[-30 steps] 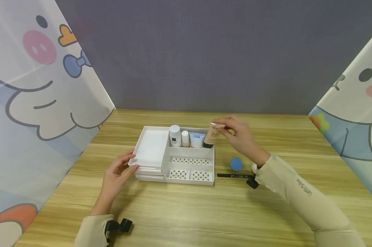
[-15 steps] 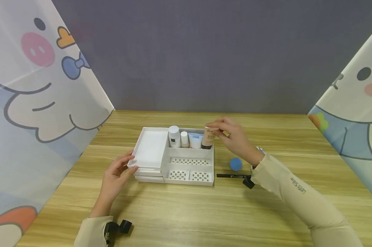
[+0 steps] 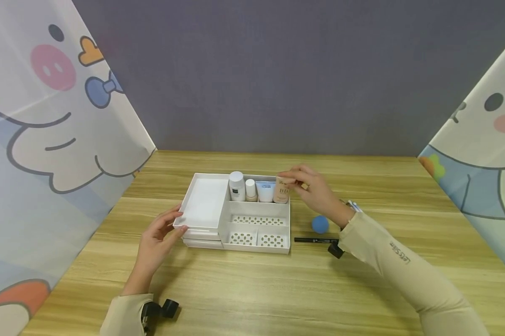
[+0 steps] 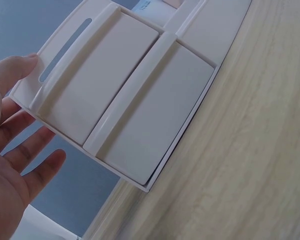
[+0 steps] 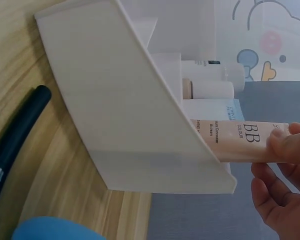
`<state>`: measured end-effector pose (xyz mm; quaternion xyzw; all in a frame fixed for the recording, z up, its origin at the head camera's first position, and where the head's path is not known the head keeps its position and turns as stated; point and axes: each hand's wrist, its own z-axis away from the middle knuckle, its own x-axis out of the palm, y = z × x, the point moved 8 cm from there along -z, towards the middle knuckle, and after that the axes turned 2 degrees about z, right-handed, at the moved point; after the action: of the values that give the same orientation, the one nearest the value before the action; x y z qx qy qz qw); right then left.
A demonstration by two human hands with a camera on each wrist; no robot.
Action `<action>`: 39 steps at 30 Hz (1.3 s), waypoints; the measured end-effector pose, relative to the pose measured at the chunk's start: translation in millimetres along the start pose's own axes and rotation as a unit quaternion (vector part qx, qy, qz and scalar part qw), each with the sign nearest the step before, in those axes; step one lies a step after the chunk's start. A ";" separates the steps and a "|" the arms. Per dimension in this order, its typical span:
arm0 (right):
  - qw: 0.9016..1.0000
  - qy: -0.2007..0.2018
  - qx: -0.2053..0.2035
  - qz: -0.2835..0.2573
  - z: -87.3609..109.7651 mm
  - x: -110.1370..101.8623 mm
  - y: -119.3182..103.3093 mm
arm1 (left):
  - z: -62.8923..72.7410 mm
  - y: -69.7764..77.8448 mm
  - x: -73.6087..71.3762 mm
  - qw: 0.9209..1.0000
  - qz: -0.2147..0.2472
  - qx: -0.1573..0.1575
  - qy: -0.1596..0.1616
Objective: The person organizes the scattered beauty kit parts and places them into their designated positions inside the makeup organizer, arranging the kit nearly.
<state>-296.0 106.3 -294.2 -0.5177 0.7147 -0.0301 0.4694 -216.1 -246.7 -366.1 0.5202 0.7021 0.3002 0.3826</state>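
Note:
A BB cream tube (image 3: 281, 190) with a beige body stands in the back row of a white desktop organizer (image 3: 258, 249). My right hand (image 3: 315, 186) pinches its flat top end; in the right wrist view the tube's (image 5: 240, 142) lower end is hidden behind the organizer's side wall. To its left stand a blue-and-white tube (image 3: 266, 191), a small white-capped bottle (image 3: 251, 190) and a larger white bottle (image 3: 237, 187). My left hand (image 3: 162, 235) holds the organizer's front left corner, thumb on the front and fingers along the side, above two drawers (image 4: 152, 107).
Right of the organizer, a blue ball-like item (image 3: 320, 224) and a black pen-like stick (image 3: 315, 240) lie on the wooden table (image 3: 244, 294). Thin white-and-blue items (image 3: 354, 206) lie partly hidden behind the right wrist. A grey partition (image 3: 286, 79) stands behind.
My right hand has moved left and down, bringing the BB cream tube from a tilt to upright. Its black cap has sunk from sight into the back compartment. My left hand stays put.

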 end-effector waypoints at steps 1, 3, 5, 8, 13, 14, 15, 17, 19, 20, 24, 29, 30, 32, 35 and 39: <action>1.000 -0.004 0.007 -0.001 0.3 1.1 1.7 | 0.0 0.1 -0.1 1.000 0.000 0.000 0.000; 1.000 -0.012 0.013 -0.002 0.9 3.6 4.6 | -0.1 0.2 -0.2 1.000 0.000 0.001 0.000; 1.000 -0.020 0.016 0.000 1.5 6.7 8.0 | -0.2 0.4 -0.2 1.000 0.000 0.002 0.000; 0.999 -0.033 0.021 0.006 2.8 11.2 12.3 | -0.3 0.4 -0.3 1.000 -0.002 0.003 -0.001; 0.998 -0.043 0.036 0.004 3.5 14.6 15.1 | 0.0 0.5 -0.5 1.000 -0.002 0.002 -0.003; 0.998 -0.044 0.037 0.004 3.3 14.8 14.7 | 0.0 0.6 -0.6 1.000 -0.002 0.002 -0.003; 0.998 -0.045 0.038 0.005 3.2 15.3 14.7 | 0.1 0.7 -0.7 1.000 -0.001 0.003 -0.002; 0.998 -0.051 0.037 0.010 3.4 17.2 15.1 | 0.2 0.9 -1.0 1.000 0.000 0.005 -0.001; 0.998 -0.059 0.036 0.014 4.1 19.4 15.5 | 0.3 0.8 -1.2 1.000 0.002 0.006 0.000; 0.997 -0.063 0.038 0.015 4.7 20.8 16.0 | 0.4 0.6 -1.2 1.000 0.002 0.006 -0.001; 0.996 -0.075 0.052 0.016 6.9 24.9 19.7 | 0.3 -0.6 -1.1 1.000 0.006 0.006 -0.001; 0.996 -0.074 0.056 0.014 7.8 25.8 20.9 | 0.0 -1.4 -0.6 1.000 0.008 0.004 0.000; 0.996 -0.072 0.054 0.014 7.7 25.6 20.5 | -0.1 -1.3 -0.6 1.000 0.008 0.004 0.000; 0.996 -0.069 0.049 0.014 7.8 25.2 19.9 | -0.1 -0.9 -0.5 1.000 0.007 0.003 -0.001; 0.997 -0.067 0.047 0.011 7.8 24.8 19.2 | -0.3 -0.3 -0.4 1.000 0.006 0.003 -0.001; 0.997 -0.063 0.048 0.000 7.2 23.4 19.3 | -0.2 0.0 -0.5 1.000 0.005 0.001 0.000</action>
<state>-305.2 100.4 -323.4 -0.4953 0.6815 -0.0309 0.5379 -216.3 -247.2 -365.9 0.5241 0.6996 0.3019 0.3804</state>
